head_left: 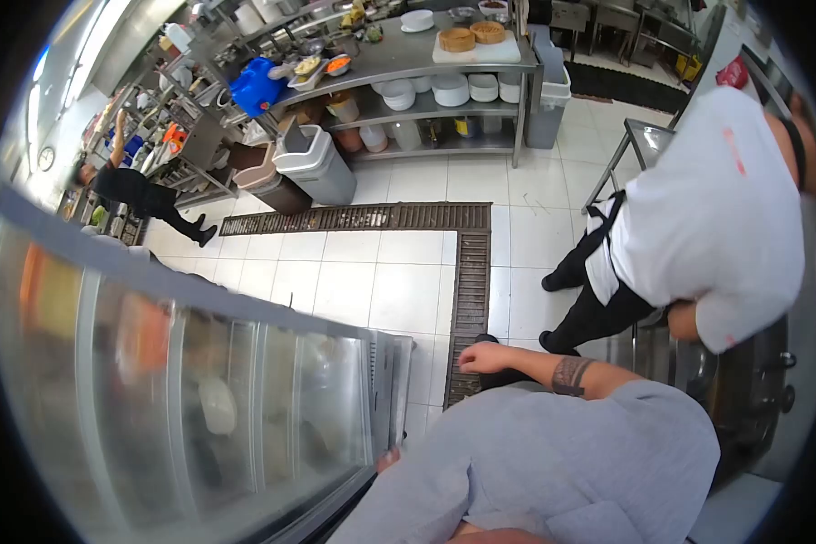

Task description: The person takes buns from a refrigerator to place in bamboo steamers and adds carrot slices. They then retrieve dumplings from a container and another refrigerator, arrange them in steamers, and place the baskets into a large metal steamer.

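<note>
My right hand (483, 359) hangs in front of my grey shirt, its fingers loosely bent and nothing visible in them. It is above the floor drain, with a dark shoe (487, 338) just beyond it. Only a small part of my left hand (388, 460) shows, beside the lower edge of a glass-fronted cabinet (385, 381); its fingers are hidden. Blurred shelves and containers appear behind the glass, among them an orange one (143, 335) and a pale one (218, 405).
A person in a white shirt (707, 199) stands close on the right, and another in black (136, 190) is far left. A metal drain grate (473, 299) crosses the tiles. Ahead are bins (322, 172) and a steel worktable (381, 63) with bowls and two bamboo steamers (456, 39).
</note>
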`<action>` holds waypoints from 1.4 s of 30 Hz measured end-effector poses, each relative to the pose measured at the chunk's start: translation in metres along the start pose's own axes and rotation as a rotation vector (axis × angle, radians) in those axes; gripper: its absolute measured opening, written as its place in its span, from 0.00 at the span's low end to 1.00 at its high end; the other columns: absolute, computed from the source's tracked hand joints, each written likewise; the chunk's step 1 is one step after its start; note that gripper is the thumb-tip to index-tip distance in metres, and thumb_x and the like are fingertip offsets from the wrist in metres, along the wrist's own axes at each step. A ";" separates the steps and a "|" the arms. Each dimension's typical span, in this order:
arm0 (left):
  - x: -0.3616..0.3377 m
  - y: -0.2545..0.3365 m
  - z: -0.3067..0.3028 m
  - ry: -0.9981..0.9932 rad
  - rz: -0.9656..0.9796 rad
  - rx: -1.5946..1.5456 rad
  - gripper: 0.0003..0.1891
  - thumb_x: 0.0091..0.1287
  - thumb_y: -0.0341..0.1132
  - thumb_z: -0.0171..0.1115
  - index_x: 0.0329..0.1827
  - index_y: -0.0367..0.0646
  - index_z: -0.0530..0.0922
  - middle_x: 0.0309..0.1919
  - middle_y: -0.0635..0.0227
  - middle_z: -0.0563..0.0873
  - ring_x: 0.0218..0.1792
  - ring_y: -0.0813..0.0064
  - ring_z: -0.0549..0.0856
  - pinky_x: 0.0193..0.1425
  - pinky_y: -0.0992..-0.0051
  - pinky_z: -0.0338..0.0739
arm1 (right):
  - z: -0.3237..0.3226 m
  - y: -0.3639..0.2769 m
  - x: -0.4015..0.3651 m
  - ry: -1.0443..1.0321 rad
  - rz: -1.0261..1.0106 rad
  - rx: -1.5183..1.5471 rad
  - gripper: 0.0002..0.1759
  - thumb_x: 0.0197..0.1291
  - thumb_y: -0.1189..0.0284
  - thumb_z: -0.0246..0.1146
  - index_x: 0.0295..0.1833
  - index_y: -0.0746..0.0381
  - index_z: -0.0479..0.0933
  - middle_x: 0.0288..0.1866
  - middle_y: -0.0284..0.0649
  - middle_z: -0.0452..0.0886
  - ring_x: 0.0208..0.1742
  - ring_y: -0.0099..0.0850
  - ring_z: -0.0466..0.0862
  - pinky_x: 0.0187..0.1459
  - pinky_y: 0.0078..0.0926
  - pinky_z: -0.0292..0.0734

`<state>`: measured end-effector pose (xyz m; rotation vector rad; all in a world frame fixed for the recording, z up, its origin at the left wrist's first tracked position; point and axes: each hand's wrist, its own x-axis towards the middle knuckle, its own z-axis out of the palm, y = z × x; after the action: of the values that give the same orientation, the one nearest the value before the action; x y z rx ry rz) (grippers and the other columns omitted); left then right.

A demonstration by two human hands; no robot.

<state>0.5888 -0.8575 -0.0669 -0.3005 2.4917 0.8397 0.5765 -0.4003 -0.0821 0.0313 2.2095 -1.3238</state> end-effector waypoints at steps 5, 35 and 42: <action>0.136 0.266 0.029 -0.058 0.297 -0.487 0.31 0.82 0.41 0.63 0.81 0.36 0.68 0.73 0.50 0.77 0.68 0.55 0.81 0.72 0.60 0.76 | -0.119 -0.085 0.065 -0.086 -0.105 0.294 0.51 0.75 0.44 0.66 0.91 0.52 0.49 0.76 0.49 0.79 0.65 0.39 0.84 0.67 0.35 0.79; 0.602 1.140 0.237 -1.565 0.100 -0.701 0.17 0.83 0.54 0.59 0.56 0.50 0.82 0.42 0.78 0.85 0.42 0.80 0.81 0.47 0.74 0.71 | -0.963 0.073 0.293 0.349 -0.488 0.518 0.52 0.44 0.84 0.83 0.77 0.54 0.69 0.74 0.34 0.68 0.78 0.33 0.70 0.77 0.36 0.69; 0.626 1.236 0.194 -1.291 0.151 -1.157 0.12 0.76 0.37 0.65 0.57 0.44 0.81 0.55 0.68 0.87 0.56 0.71 0.83 0.66 0.65 0.73 | -1.065 0.047 0.357 0.310 -0.330 0.620 0.48 0.48 0.82 0.80 0.77 0.58 0.69 0.70 0.36 0.73 0.75 0.35 0.74 0.75 0.35 0.72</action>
<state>-0.3078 0.2025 0.1044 0.0912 0.6971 1.7183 -0.1881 0.4055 0.0922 0.1133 2.0045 -2.2816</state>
